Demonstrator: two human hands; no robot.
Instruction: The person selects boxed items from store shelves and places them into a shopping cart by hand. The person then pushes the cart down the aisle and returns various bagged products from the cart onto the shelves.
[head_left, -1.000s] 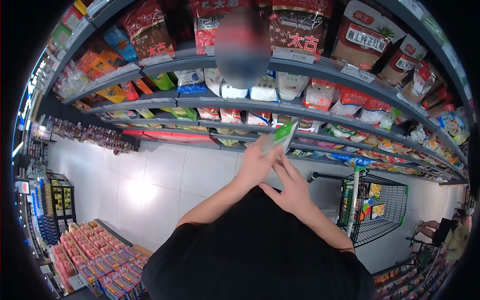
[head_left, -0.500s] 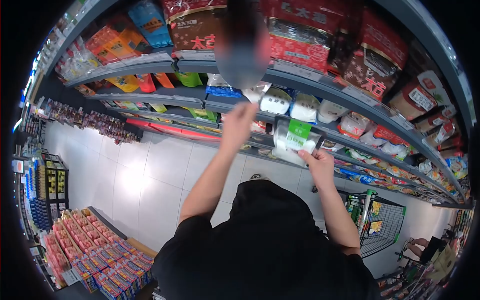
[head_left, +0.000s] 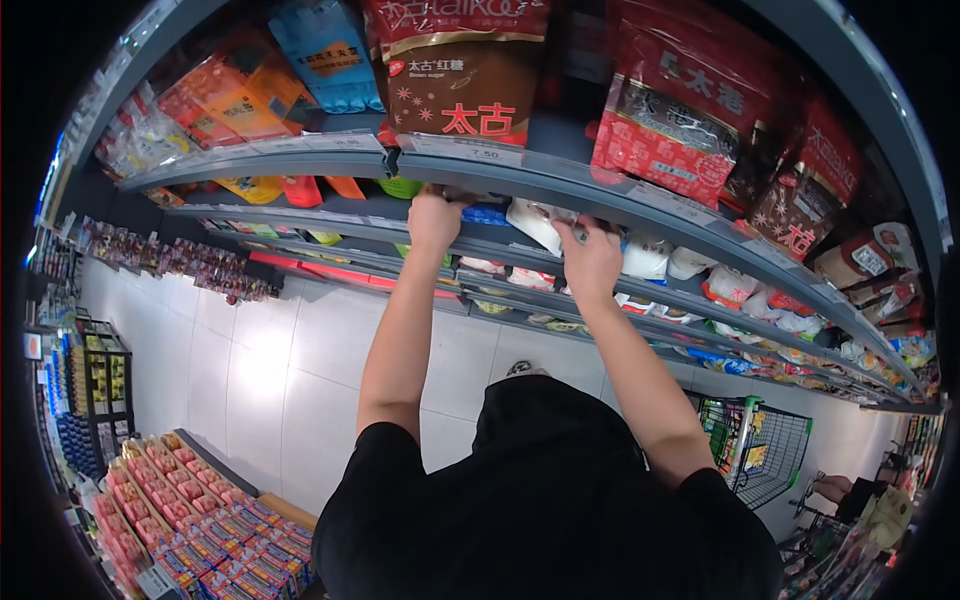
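Both hands reach in under the price-tag edge of a shelf (head_left: 460, 150). My left hand (head_left: 434, 218) is by a blue-and-white bag (head_left: 484, 214), its fingertips partly hidden under the shelf edge, so its hold cannot be made out. My right hand (head_left: 592, 252) has its fingers bent at a white bag (head_left: 537, 226), at that bag's right side; what lies between the fingers is too small to tell. Another white bag (head_left: 647, 256) stands just right of my right hand. A large brown sugar pouch (head_left: 455, 85) is on the shelf above.
Red pouches (head_left: 680, 110) stand on the upper shelf at the right. A shopping cart (head_left: 770, 455) is at the lower right, with a person (head_left: 850, 495) beyond it. Stacked pink packages (head_left: 165, 500) fill the lower left. Tiled floor (head_left: 330, 370) lies below the shelves.
The white bag with the green label has left my right hand and is no longer distinguishable. Both hands have moved up to the shelf, and the view has shifted left and closer.
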